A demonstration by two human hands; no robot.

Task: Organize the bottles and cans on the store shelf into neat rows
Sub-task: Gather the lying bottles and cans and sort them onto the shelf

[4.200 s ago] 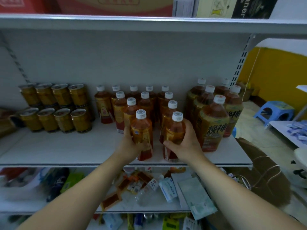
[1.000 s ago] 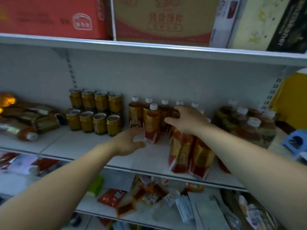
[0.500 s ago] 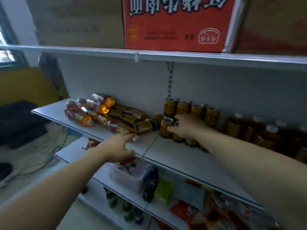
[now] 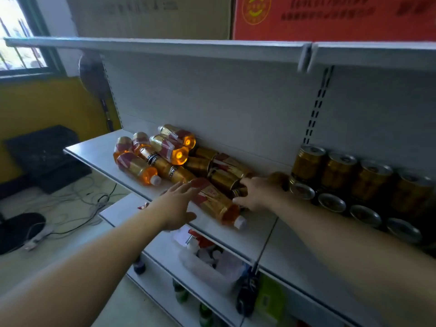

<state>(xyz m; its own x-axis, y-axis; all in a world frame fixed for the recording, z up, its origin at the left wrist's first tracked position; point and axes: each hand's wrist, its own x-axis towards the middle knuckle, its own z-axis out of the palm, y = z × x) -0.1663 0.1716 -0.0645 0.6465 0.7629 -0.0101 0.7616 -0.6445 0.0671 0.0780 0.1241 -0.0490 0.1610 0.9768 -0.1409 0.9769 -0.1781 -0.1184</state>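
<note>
A heap of amber bottles [image 4: 165, 149] and gold cans [image 4: 200, 164] lies on its side on the white shelf [image 4: 99, 152]. One bottle [image 4: 217, 204] lies nearest the front edge, its white cap pointing toward me. My left hand [image 4: 175, 206] has straight fingers, and its fingertips touch that bottle's base end. My right hand [image 4: 257, 192] curls its fingers and thumb round a lying can [image 4: 238, 192] at the heap's right edge. To the right, gold cans [image 4: 339, 171] stand stacked in rows of two tiers.
Cardboard boxes [image 4: 330, 17] fill the shelf above. The shelf below holds a clear plastic box [image 4: 212, 263] of small goods and some packets. A fan [image 4: 92, 69], a black crate [image 4: 42, 156] and floor cables [image 4: 82, 201] lie to the left.
My view has swung left from the standing bottles to the fallen heap. My right hand left the upright cans for a lying can. My left hand reached onto the front bottle.
</note>
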